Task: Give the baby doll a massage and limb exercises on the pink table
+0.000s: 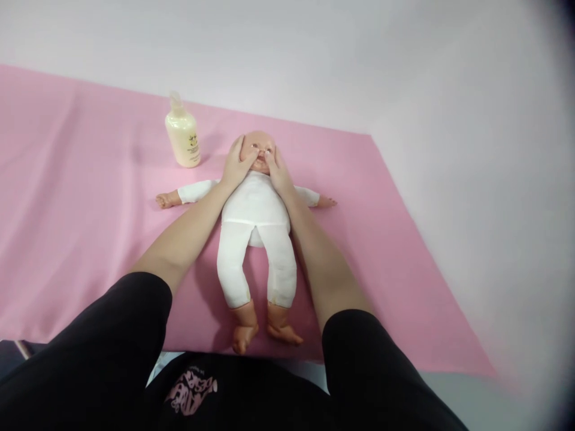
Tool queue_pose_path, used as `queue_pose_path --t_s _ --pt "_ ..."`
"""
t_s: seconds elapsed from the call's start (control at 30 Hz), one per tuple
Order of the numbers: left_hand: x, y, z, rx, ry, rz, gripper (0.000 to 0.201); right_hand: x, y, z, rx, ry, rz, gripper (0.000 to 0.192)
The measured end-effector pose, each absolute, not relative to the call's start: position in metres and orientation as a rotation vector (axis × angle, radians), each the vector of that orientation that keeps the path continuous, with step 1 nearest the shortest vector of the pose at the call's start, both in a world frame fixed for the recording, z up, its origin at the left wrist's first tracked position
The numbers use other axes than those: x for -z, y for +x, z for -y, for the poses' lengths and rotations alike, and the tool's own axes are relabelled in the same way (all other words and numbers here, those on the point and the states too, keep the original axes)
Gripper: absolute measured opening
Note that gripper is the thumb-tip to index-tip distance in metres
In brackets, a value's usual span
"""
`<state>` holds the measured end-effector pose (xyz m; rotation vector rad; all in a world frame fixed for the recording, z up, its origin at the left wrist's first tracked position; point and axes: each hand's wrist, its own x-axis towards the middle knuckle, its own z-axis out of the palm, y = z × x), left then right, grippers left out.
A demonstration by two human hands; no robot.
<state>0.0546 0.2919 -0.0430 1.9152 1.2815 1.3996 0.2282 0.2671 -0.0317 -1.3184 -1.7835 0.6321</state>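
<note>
A baby doll (256, 200) in a white cloth body lies on its back, feet towards me and arms stretched out sideways. My left hand (236, 163) rests along the left side of the doll's head (259, 137), its thumb on the cheek beside the nose. On the other side, my right hand (278, 167) lies against the head in the same way, thumb near the nose and mouth. Both hands have fingers extended and thumbs apart, touching the head without closing round it. Some fingertips are hidden beside the head.
A pump bottle (183, 134) of pale yellow liquid stands to the left of the doll's head. Under everything is a pink cloth (381, 251) over a table, with its right edge slanting towards me. A plain pale wall (287, 54) is behind.
</note>
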Motion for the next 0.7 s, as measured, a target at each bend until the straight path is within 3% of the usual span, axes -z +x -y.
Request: queue_pose_path --t_s 0.2,0.4,0.53,0.7 --pt "0.032 0.051 -0.284 -1.453 2.131 -1.06 0.07 0.01 0.226 -0.245 -0.578 -1.21 1.874 0.075" --pt "0.039 0.051 -0.294 -1.455 1.993 -1.167 0.068 0.013 0.228 -0.253 -0.63 -1.204 1.814 0.071" --pt "0.046 0.051 -0.3 -1.459 1.902 -1.255 0.076 0.031 0.229 -0.27 -0.8 -1.259 1.655 0.078" --pt "0.044 0.051 -0.298 -1.432 1.959 -1.271 0.072 0.033 0.228 -0.27 -0.838 -1.275 1.615 0.084"
